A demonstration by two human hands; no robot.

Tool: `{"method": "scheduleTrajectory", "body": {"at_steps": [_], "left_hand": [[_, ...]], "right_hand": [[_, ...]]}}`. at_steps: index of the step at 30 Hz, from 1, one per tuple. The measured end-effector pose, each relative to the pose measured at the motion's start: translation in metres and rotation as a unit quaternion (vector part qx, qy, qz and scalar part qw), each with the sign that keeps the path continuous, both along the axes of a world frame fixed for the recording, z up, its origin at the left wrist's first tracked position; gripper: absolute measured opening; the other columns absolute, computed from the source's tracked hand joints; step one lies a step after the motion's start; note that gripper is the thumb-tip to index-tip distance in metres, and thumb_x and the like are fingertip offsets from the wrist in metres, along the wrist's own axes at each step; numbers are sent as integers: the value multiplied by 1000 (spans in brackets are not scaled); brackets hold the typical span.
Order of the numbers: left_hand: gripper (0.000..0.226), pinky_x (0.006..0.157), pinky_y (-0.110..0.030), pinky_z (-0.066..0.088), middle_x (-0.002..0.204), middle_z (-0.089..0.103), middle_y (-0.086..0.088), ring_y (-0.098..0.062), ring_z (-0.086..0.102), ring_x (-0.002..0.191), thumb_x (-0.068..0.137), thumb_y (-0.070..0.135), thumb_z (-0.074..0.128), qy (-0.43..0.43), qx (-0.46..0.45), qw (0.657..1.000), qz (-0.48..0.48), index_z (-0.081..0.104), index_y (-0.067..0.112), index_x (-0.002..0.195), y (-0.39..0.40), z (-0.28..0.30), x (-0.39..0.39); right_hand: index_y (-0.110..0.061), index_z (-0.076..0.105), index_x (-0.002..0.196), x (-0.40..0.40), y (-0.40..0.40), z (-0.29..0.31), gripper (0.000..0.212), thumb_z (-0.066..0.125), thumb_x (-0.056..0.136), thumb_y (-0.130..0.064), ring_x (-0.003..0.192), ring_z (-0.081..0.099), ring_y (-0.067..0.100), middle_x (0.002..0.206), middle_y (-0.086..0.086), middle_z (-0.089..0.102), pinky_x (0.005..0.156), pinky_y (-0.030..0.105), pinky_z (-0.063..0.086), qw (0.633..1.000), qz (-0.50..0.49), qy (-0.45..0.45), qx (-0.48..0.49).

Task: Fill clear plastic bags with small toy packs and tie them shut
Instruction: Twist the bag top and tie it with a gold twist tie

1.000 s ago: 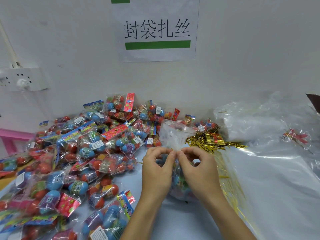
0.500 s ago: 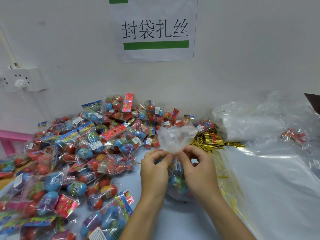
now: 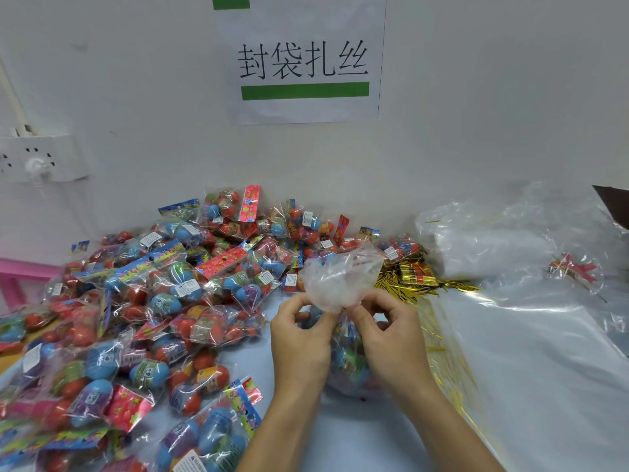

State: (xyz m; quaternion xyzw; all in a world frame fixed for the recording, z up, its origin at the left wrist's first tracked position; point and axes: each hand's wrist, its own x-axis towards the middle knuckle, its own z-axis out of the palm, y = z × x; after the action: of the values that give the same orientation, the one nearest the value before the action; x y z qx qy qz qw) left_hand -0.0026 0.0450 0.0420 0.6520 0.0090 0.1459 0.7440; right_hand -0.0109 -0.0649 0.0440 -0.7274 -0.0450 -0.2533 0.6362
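Observation:
A clear plastic bag (image 3: 340, 281) holding several small toy packs stands on the table between my hands, its gathered top fanning out above my fingers. My left hand (image 3: 301, 342) pinches the bag's neck from the left. My right hand (image 3: 391, 338) pinches the same neck from the right, fingers curled around it. A glint of gold twist tie shows at the neck, mostly hidden by my fingertips. The bag's lower part with blue and green toys (image 3: 347, 362) sits behind and between my palms.
A big heap of toy egg packs (image 3: 153, 301) covers the table's left side. A bundle of gold twist ties (image 3: 415, 277) lies right of the bag. Clear plastic bags (image 3: 527, 301) spread over the right. A wall with a paper sign (image 3: 303, 63) stands behind.
The gathered top of the bag has spread wider above my fingers. Both hands stay at the neck, their fingers shifting slightly as they work it.

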Motion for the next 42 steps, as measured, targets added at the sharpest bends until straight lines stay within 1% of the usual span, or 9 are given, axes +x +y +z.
{"method": "scheduleTrajectory", "body": {"at_steps": [4,10,15,18,23,29,32,36,42], "left_hand": [[11,79,-33,55,100,71,-2,-16,67,93,81,14,80,-48,46,998,1,76,24,84,1,4,0],[15,72,-16,49,113,63,5,-18,60,110,85,8,76,-98,153,983,-16,78,21,89,4,7,0],[12,88,-4,32,106,58,6,-16,48,104,85,9,76,-199,317,925,68,76,19,90,8,6,0],[9,92,-8,32,104,56,1,-13,44,102,86,6,73,-264,392,876,99,73,12,92,9,3,-1],[8,82,-36,47,100,60,-6,-21,46,98,90,12,63,-310,485,807,130,70,7,91,9,3,-2],[12,80,-39,53,102,63,-4,-19,43,100,80,5,76,-263,485,829,89,74,9,90,15,8,-2],[9,72,-42,53,93,63,-7,-24,48,92,80,4,78,-287,506,807,102,72,6,86,13,9,-3],[2,70,-45,53,90,63,-10,-31,56,84,88,3,70,-310,493,807,98,70,1,87,10,7,-4],[32,67,-46,53,87,65,-9,-30,60,80,95,19,42,-311,472,822,75,69,3,89,12,7,-2]], "right_hand": [[-26,70,77,0,0,0,24,69,92,-7,62,50,8,64,-9,56,53,25,43,1000,-12,-5,7],[-18,73,82,0,-1,1,14,70,92,-8,65,56,6,72,3,66,57,21,46,999,-17,8,30],[-12,72,81,1,0,2,12,70,91,-5,61,54,1,69,-2,64,58,11,43,999,-25,19,37],[-15,70,80,1,0,2,14,70,91,-6,62,54,2,66,-6,62,59,12,43,999,-31,15,29],[-15,71,82,2,0,0,11,71,91,-9,64,55,0,68,-8,62,60,11,41,999,-36,20,25],[-18,72,81,2,3,-3,12,72,90,-9,64,57,1,67,-12,64,59,11,42,999,-40,23,23],[-22,71,80,3,3,-3,15,72,90,-10,66,58,1,68,-17,65,59,11,42,999,-45,22,15],[-26,68,78,2,3,-1,21,72,90,-9,69,60,2,69,-11,65,60,10,42,998,-65,4,-16],[-21,68,77,1,4,-1,16,72,90,-10,74,60,7,74,-7,66,62,11,40,994,-87,-13,-67]]}}
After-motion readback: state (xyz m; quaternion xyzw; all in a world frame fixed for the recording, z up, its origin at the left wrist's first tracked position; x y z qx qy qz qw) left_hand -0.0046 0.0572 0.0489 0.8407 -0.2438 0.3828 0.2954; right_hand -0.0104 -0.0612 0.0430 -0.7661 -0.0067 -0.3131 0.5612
